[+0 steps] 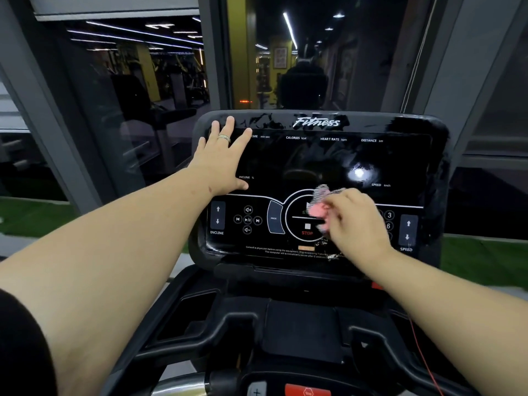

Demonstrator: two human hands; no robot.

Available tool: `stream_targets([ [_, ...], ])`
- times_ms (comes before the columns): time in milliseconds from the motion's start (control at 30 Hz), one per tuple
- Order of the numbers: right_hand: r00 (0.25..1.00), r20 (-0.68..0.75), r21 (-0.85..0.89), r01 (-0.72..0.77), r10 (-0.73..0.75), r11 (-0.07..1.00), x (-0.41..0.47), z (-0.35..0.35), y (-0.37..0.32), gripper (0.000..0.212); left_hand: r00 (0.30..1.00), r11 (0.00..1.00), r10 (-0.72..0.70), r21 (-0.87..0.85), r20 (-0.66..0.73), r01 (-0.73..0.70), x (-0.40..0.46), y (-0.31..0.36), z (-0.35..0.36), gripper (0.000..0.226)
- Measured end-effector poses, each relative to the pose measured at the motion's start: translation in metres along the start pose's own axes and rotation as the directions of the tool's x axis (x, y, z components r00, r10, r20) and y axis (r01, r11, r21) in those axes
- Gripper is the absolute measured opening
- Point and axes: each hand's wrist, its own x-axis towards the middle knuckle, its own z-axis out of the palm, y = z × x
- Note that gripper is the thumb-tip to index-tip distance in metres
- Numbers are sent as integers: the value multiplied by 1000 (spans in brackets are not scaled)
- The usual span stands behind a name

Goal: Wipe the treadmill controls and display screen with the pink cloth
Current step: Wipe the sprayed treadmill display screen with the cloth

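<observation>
The treadmill console (pixel 320 184) stands upright ahead of both hands. The left hand (pixel 221 161) lies flat with fingers spread on the screen's upper left corner. The right hand (pixel 354 218) grips the bunched pink cloth (pixel 320 208), pressing it against the round start-stop button (pixel 305 224) just left of its knuckles.

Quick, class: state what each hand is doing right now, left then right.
Left hand: open, fingers spread flat on the console's upper left corner.
Right hand: closed, holding the pink cloth over the start/stop dial.
</observation>
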Motion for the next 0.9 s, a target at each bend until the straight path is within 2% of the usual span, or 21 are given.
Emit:
stream_targets([
  [67,1000,0,-81,-12,12,997,-14,0,1,32,1000,1000,-3,1,-2,3,1,0,1,126],
  [133,991,118,-62,66,-59,996,-34,15,-18,40,1000,1000,-2,1,-4,2,1,-1,1,126],
  [167,981,161,-10,112,-109,994,-40,23,-27,34,1000,1000,-1,2,-4,1,1,-1,1,126],
  [233,976,144,102,149,-162,984,-35,24,-34,18,1000,1000,0,3,-3,1,1,-1,1,127],
  [300,998,45,136,47,-53,990,-22,12,-23,20,1000,1000,1,9,-3,-1,1,0,0,126],
  [367,995,-66,86,-71,77,994,-16,-2,-7,22,1000,1000,-2,10,-6,2,1,0,1,126],
  [467,995,-28,-44,-96,95,994,-31,2,-16,30,1000,1000,-8,7,-6,8,2,0,1,126],
  [533,993,89,29,-87,84,996,-42,16,-40,33,1000,1000,-8,9,-3,8,1,0,1,126],
  [567,993,106,114,-69,57,991,-44,19,-51,28,1000,1000,-8,8,-3,8,0,0,0,126],
  [600,993,103,212,-71,50,975,-41,18,-56,21,1000,1000,-8,3,-2,8,0,0,0,126],
  [667,995,9,306,-100,102,947,-30,6,-53,24,1000,1000,-6,-6,4,6,0,1,-1,126],
  [733,973,-127,263,-154,192,952,-22,-5,-34,26,1000,1000,-5,-7,0,5,1,1,-1,126],
  [767,963,-135,209,-202,233,957,-21,-8,-24,25,1000,1000,-6,-8,-1,6,1,0,0,126],
  [833,964,-73,59,-253,257,966,-26,-5,-22,25,1000,1000,-10,-12,0,10,1,1,1,126],
  [900,974,39,10,-225,224,974,-34,10,-41,27,1000,1000,-14,-14,2,14,1,1,1,126],
])
